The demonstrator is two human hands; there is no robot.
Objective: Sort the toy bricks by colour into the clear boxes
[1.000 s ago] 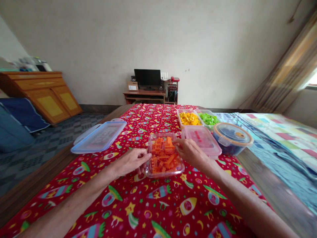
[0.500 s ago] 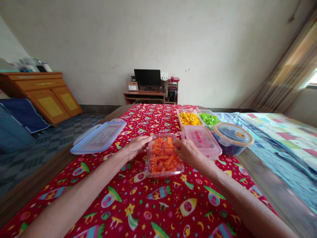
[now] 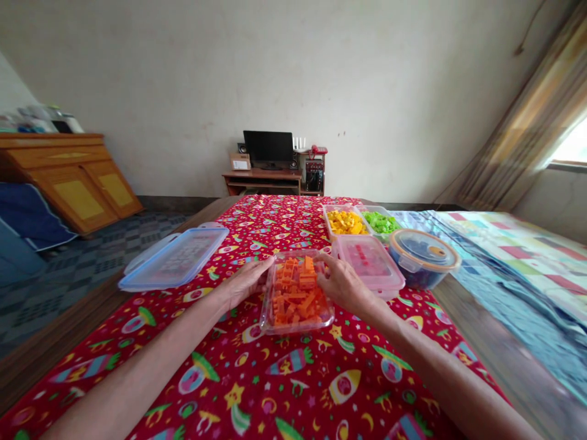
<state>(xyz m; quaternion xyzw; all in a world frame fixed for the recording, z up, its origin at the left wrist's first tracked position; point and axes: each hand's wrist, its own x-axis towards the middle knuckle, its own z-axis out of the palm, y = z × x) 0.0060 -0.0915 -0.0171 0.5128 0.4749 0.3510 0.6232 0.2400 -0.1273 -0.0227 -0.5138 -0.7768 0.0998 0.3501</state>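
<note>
A clear plastic box (image 3: 299, 327) filled with orange toy bricks (image 3: 296, 296) sits on the red patterned tablecloth in front of me. My left hand (image 3: 247, 282) is at its far left corner, the thumb on the rim and the fingers along the outer side, partly hidden. On the opposite side, my right hand (image 3: 342, 282) reaches over the right rim. Its index finger is extended near the far corner, with the thumb side close to the bricks; I see no brick between its fingers.
Right of the box stand a pink-lidded container (image 3: 369, 263), a round tub with an orange-rimmed lid (image 3: 424, 250), and containers of yellow pieces (image 3: 347, 223) and green pieces (image 3: 380, 222). Blue-edged lids (image 3: 177, 260) lie at left. A bed (image 3: 504, 263) adjoins the table on the right.
The view has shifted slightly, moving the scene left. My right hand's fingers have spread a little at the rim. My left hand and the box have stayed in place.
</note>
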